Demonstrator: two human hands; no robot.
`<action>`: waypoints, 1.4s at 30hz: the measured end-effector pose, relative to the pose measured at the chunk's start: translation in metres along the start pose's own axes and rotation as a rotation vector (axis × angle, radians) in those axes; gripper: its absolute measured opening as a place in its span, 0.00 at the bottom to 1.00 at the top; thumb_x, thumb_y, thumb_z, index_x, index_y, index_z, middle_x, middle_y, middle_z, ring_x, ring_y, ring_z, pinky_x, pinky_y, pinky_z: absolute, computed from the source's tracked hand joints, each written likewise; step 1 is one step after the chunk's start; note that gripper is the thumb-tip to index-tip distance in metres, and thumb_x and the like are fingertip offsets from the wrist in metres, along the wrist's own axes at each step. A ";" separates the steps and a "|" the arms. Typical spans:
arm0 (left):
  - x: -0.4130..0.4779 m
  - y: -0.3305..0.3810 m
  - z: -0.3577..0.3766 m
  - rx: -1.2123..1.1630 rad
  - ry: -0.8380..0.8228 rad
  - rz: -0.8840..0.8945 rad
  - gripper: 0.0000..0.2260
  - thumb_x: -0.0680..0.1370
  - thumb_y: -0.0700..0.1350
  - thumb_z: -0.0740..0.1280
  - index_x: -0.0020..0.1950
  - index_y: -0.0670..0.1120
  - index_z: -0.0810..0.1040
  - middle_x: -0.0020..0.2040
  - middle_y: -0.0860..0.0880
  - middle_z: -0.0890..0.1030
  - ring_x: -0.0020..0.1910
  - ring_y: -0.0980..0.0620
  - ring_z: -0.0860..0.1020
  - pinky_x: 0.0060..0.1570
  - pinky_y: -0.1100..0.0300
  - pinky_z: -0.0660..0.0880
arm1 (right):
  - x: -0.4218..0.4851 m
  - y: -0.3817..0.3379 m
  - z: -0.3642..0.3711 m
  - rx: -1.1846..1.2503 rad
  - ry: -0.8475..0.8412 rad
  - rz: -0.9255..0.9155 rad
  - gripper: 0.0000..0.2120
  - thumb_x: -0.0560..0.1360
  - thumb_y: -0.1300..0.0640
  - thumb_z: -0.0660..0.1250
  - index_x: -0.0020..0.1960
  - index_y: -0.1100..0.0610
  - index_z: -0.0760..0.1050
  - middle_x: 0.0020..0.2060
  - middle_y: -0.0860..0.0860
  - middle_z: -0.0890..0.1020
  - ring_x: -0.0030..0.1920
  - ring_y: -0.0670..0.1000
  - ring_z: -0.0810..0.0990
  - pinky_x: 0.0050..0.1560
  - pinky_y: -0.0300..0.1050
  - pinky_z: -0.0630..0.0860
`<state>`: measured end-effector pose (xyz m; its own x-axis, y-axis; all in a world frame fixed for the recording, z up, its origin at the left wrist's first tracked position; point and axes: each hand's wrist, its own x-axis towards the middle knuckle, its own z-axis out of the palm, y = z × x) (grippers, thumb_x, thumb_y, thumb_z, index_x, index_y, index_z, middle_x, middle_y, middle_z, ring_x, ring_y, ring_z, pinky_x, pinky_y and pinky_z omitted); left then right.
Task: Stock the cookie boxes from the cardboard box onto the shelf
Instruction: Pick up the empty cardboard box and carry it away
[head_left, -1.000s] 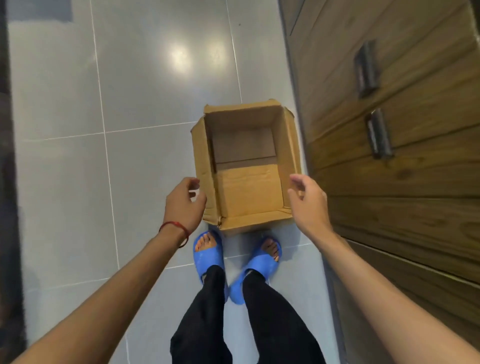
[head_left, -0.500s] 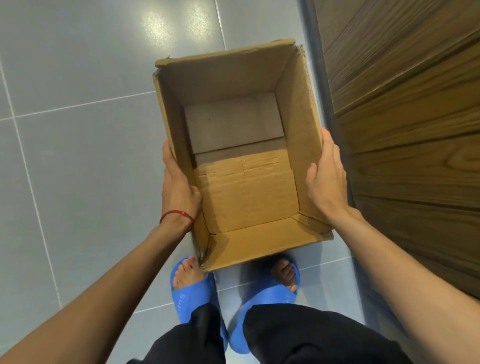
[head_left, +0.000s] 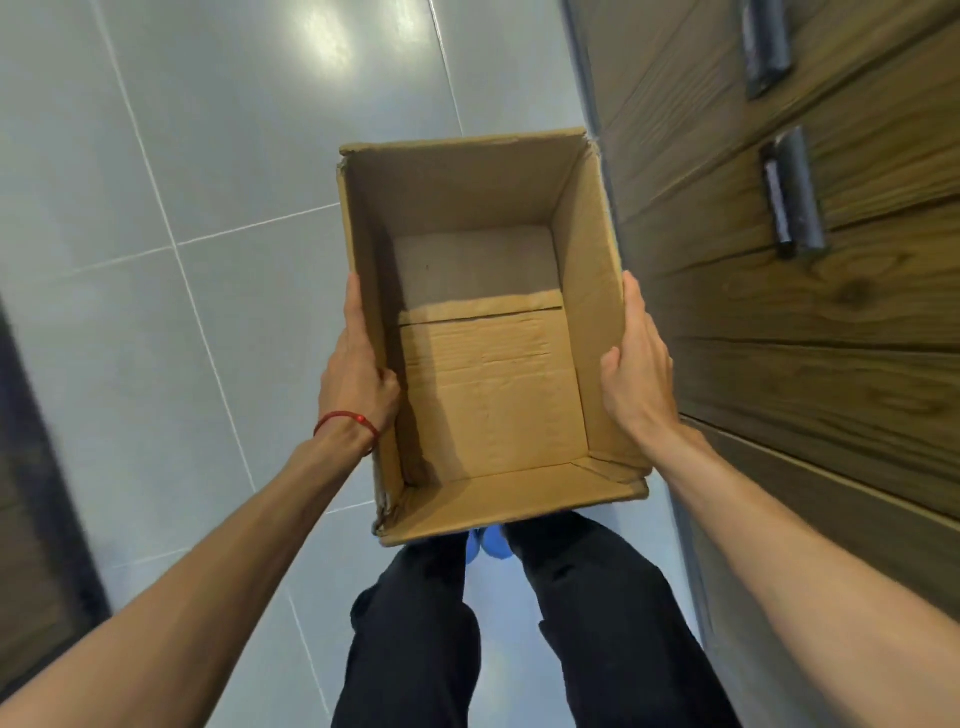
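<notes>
Cardboard box (head_left: 493, 405) between outstretched left hand (head_left: 357, 376), right hand (head_left: 641, 374)

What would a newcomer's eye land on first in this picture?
The open cardboard box in the centre, with nothing visible inside it, held off the grey tiled floor by the left hand and right hand on its side walls. To the right stands a wooden cabinet with dark handles.

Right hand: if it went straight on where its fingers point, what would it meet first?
Probably nothing: the right hand would slide along the cardboard box's outer wall, with the wooden cabinet close beside; depth unclear.
</notes>
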<state>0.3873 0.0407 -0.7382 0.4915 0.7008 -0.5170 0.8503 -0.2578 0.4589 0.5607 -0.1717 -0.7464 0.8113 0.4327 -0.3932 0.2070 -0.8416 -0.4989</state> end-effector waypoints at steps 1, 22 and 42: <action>-0.015 0.008 -0.019 0.007 -0.002 0.014 0.44 0.75 0.30 0.63 0.80 0.55 0.40 0.40 0.44 0.72 0.31 0.52 0.70 0.32 0.57 0.71 | -0.014 -0.011 -0.016 0.011 0.003 0.013 0.38 0.79 0.71 0.58 0.84 0.50 0.49 0.67 0.57 0.75 0.58 0.58 0.77 0.52 0.47 0.71; -0.256 0.082 -0.259 0.213 -0.133 0.588 0.47 0.76 0.34 0.64 0.77 0.65 0.35 0.75 0.44 0.67 0.39 0.47 0.78 0.39 0.49 0.83 | -0.386 -0.163 -0.185 0.243 0.435 0.355 0.42 0.79 0.71 0.58 0.82 0.41 0.46 0.65 0.55 0.74 0.55 0.52 0.76 0.52 0.44 0.70; -0.624 0.074 -0.138 0.633 -0.591 1.332 0.50 0.72 0.33 0.63 0.76 0.64 0.32 0.55 0.42 0.75 0.40 0.39 0.77 0.39 0.47 0.77 | -0.841 -0.072 -0.108 0.537 1.016 1.012 0.40 0.79 0.70 0.58 0.83 0.44 0.49 0.71 0.52 0.72 0.63 0.54 0.76 0.58 0.41 0.71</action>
<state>0.1172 -0.3234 -0.2818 0.7893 -0.5500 -0.2730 -0.3665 -0.7786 0.5094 -0.0781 -0.5097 -0.2963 0.5518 -0.8179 -0.1631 -0.6808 -0.3288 -0.6545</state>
